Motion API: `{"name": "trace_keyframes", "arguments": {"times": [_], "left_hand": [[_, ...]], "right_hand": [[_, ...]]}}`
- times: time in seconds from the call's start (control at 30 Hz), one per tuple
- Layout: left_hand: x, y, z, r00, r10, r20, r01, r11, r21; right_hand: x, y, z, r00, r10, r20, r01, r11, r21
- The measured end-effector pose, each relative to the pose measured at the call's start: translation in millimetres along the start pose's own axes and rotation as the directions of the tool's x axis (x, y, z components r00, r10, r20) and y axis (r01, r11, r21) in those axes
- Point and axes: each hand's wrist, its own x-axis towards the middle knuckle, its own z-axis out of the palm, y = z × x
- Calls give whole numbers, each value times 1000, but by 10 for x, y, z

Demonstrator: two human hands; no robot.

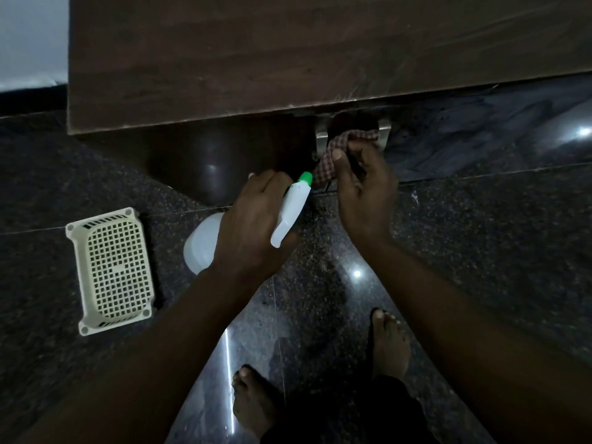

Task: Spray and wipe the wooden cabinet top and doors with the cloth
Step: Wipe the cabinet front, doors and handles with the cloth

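one cloth (331, 153) in right hand (365, 197), bottle (292, 209) in left hand (253, 225)

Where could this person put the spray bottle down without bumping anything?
The wooden cabinet top shows bare across the view. The floor right of the right hand is open too. It is crowded at the cabinet door, where the left hand with the spray bottle meets the cloth; the basket takes the floor on the left.
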Motion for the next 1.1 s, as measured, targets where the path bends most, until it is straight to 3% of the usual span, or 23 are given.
{"name": "trace_keyframes", "arguments": {"times": [0.17,0.37,0.47,0.7,0.8,0.97,1.1], "left_hand": [[-11,-17,-30,1000,-4,3,4,1000,-6],[-11,-12,-63,1000,18,6,-18,1000,8],[-1,-25,-72,1000,15,0,-15,1000,0],[-8,43,-105,1000,6,-19,-7,999,-48],[-4,52,-122,999,14,-28,-16,998,-64],[-19,17,-129,998,9,-54,-11,999,-30],[-55,-5,-142,998,14,-69,-14,1000,-5]], "right_hand": [[41,-158,22,999,7,-45,-5,999,48],[92,-486,32,962,-270,-50,267,962,-57],[130,-456,-9,946,-325,1,324,942,-91],[217,-349,-256,988,-53,-148,56,998,19],[242,-393,-208,982,-36,-186,41,999,20],[178,-446,-81,971,-202,-127,198,979,-47],[112,-517,107,923,-381,53,384,914,-129]]}}
